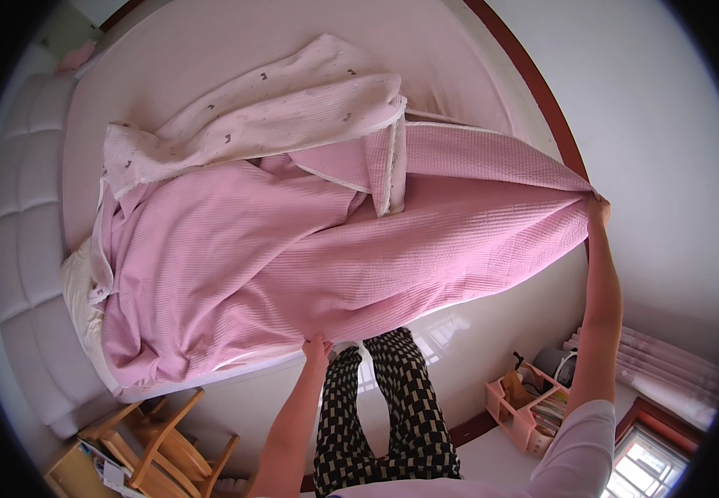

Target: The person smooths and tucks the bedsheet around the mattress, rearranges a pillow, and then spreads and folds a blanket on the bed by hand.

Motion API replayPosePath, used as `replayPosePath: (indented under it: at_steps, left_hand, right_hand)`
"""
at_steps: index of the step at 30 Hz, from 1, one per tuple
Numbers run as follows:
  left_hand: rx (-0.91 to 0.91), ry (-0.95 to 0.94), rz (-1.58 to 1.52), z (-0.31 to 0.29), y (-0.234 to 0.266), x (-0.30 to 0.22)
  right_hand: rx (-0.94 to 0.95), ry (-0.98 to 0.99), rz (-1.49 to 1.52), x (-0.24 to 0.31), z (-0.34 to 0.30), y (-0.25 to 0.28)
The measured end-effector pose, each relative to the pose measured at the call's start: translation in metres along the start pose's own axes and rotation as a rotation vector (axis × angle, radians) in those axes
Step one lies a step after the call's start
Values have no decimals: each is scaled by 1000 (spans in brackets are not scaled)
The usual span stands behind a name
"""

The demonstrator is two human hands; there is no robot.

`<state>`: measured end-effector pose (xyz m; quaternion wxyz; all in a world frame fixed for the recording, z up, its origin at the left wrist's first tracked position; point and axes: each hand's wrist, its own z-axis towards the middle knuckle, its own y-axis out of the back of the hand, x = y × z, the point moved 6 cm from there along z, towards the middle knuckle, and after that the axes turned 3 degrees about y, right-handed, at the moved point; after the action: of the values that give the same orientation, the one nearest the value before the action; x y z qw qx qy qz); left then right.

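Because one bed fills most of what reaches me from out there, I count it first, its sheet pale pink. Over its near half sprawls one ribbed pink quilt, the piece in my hold, wrinkled toward the left and drawn to a point at the right beside the white wall. One padded grey headboard runs down the left. One patterned blanket lies bunched over the quilt's far edge, hiding part of it. One pair of dark checked trousers stands at the bedside, blocking some of my view of the pale floor. One wooden chair sits close to the bed at lower left. At lower right I have one barred window and one pink rack of mixed small goods, which my right arm and sleeve crowd. Smallest are my two hands: the left grip has fingers closed around the quilt's near edge, and the right grip, arm outstretched, pinches the quilt's right end, gathering it into taut folds.
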<state>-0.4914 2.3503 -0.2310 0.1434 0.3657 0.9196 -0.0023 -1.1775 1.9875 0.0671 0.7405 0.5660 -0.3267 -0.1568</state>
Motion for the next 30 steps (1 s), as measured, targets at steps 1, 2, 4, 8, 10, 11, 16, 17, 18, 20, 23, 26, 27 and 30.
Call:
replayPosePath:
  at_steps: [1, 2, 4, 8, 10, 11, 16, 17, 18, 20, 23, 26, 27, 30]
  left_hand:
    - [25, -7, 30, -2, -9, 10]
    - [65, -30, 5, -3, -19, 15]
    - [17, -60, -4, -2, -25, 18]
    - [-77, -117, -22, 12, -31, 26]
    - [-153, -131, -31, 15, -33, 28]
    - [-174, -127, -35, 18, -39, 32]
    - [-114, -98, -289, 3, -106, 43]
    - [-67, -148, -274, -4, -122, 42]
    - [-22, -157, -300, -8, -142, 47]
    - [-63, -180, -266, -15, -168, 49]
    - [-60, -239, -149, -28, -222, 50]
    - [-43, -427, 5, -36, -261, 21]
    - [-50, -555, 90, -38, -270, 5]
    - [-60, -784, 332, -49, -326, -31]
  right_hand:
    - [6, -29, 48, -7, 4, -4]
    - [4, -76, 4, -13, 8, -13]
    - [-30, -90, 21, -14, -5, -39]
    - [19, -31, 131, -30, 18, -86]
    - [78, -62, 106, -44, 32, -108]
    - [135, -80, 99, -61, 47, -121]
    - [313, -145, -11, -86, 52, -176]
    - [364, -148, 13, -88, 53, -182]
    - [419, -149, 42, -90, 56, -187]
    - [438, -78, 43, -74, 54, -200]
    - [450, 14, -6, -50, 51, -215]
    - [392, 312, 88, -11, 26, -223]
    - [391, 427, 92, 7, 10, -227]
    - [436, 581, 126, 8, -19, -242]
